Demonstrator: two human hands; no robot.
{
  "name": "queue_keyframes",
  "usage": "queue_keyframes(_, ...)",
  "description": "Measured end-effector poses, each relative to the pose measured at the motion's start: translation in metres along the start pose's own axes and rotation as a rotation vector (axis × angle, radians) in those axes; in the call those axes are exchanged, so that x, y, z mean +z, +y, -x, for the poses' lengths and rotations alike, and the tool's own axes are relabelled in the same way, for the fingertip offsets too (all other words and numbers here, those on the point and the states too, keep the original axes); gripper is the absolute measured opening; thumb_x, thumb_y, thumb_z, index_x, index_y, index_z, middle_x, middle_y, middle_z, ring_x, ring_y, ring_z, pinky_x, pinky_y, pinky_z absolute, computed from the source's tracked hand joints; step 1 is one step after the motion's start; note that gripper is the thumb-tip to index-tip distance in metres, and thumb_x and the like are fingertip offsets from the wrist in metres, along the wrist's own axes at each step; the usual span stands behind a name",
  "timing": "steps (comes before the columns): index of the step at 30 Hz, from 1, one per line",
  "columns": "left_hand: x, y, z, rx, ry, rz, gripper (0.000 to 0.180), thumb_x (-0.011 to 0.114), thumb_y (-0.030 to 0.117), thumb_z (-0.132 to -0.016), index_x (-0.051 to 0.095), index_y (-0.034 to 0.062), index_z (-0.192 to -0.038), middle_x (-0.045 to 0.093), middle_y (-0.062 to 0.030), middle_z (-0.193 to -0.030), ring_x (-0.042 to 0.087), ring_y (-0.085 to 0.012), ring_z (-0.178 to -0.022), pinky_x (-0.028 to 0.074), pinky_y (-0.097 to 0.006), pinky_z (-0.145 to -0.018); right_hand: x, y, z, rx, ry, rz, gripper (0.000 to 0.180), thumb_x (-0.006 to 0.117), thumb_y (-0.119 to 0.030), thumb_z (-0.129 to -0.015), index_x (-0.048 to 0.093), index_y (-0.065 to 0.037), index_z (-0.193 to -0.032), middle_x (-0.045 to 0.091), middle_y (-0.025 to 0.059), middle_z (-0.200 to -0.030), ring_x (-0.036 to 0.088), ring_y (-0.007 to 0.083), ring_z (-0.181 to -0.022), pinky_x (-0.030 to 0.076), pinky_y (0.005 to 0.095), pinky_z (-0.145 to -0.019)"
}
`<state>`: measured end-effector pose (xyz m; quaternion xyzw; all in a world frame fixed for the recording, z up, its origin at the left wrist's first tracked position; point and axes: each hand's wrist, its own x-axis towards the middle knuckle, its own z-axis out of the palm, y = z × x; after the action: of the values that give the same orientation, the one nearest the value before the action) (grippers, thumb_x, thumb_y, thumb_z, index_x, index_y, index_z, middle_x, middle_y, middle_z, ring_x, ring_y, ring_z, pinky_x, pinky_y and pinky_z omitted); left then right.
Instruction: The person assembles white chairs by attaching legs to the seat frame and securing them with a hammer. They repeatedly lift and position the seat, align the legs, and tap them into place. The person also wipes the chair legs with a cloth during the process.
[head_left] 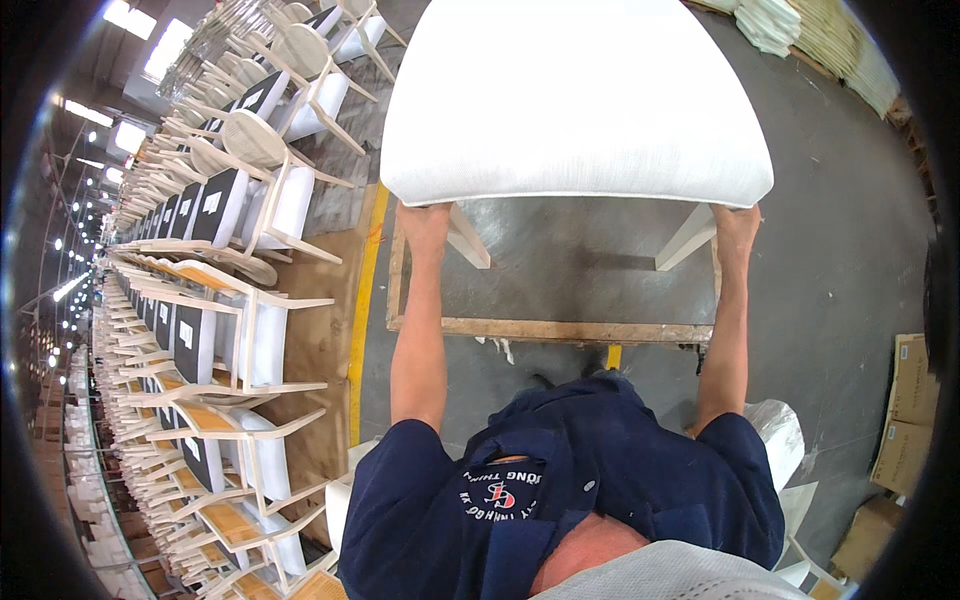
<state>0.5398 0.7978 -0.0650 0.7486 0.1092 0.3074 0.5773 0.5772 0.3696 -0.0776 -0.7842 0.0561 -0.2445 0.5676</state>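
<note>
In front of me is a chair (580,110) with a wide white upholstered seat and pale wooden legs. Its far end runs out of the picture, so any backrest is out of sight. My left hand (425,228) grips the seat's near left corner from below, beside one leg. At the near right corner my right hand (737,228) has the same hold next to the other leg. The seat hides most of the fingers of both hands. Below the chair lies a grey surface edged with a wooden frame (560,328); whether the legs touch it I cannot tell.
Stacked pale wooden chairs (265,225) with white seats fill the left side in long rows. A yellow floor line (366,300) runs between them and me. Cardboard boxes (905,410) stand at the right. Behind my right arm is a plastic-wrapped white item (775,435).
</note>
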Motion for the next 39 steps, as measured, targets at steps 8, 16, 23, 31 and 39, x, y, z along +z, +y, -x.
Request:
queue_keyframes(8,-0.001,0.027,0.006,-0.123,-0.014,0.013,0.041,0.075,0.008,-0.074,0.061,-0.0049,-0.11,0.066,-0.0136,-0.106,0.063,-0.0214,-0.097,0.048,-0.033,-0.083,0.001,0.0,0.005,0.019,0.015,-0.041,0.044,0.076,-0.017,-0.076,0.06,0.002,-0.114,0.065,0.0112,-0.11,0.061,0.0209,-0.103,0.046,0.0345,-0.091)
queue_keyframes(16,0.033,0.013,0.049,0.002,0.264,-0.151,0.063,0.067,0.011,-0.081,0.039,-0.0069,-0.134,0.05,-0.0259,-0.129,0.05,-0.0367,-0.12,0.038,-0.044,-0.101,-0.015,-0.01,0.001,0.005,-0.047,0.006,0.044,0.074,-0.015,-0.079,0.06,0.001,-0.117,0.065,0.0116,-0.112,0.06,0.0225,-0.105,0.045,0.0335,-0.094)
queue_keyframes(23,0.076,-0.009,0.084,0.23,0.355,-0.306,0.082,0.055,0.002,-0.085,0.003,-0.0089,-0.147,0.015,-0.0318,-0.149,0.022,-0.0437,-0.139,0.02,-0.047,-0.116,-0.062,-0.014,0.028,0.037,-0.086,-0.116,0.049,0.069,-0.007,-0.078,0.055,0.001,-0.124,0.061,0.0117,-0.12,0.059,0.0228,-0.107,0.046,0.0382,-0.095)
queue_keyframes(31,-0.051,0.01,-0.006,-0.271,-0.374,0.137,0.061,0.059,0.018,-0.089,0.038,-0.0074,-0.14,0.044,-0.0236,-0.14,0.045,-0.0321,-0.13,0.032,-0.039,-0.111,-0.047,0.016,0.048,0.223,-0.537,-0.034,0.075,0.072,-0.023,-0.079,0.037,-0.003,-0.143,0.043,0.0208,-0.143,0.046,0.0326,-0.13,0.04,0.0464,-0.105)
queue_keyframes(39,-0.043,-0.006,-0.008,-0.001,-0.023,-0.029,0.052,0.072,0.005,-0.075,0.054,-0.0041,-0.122,0.061,-0.0125,-0.118,0.057,-0.0204,-0.103,0.043,-0.032,-0.09,0.051,-0.008,-0.011,-0.033,0.006,0.106,0.067,0.075,-0.016,-0.072,0.044,0.0,-0.129,0.058,0.0204,-0.118,0.056,0.0333,-0.114,0.043,0.0414,-0.096)
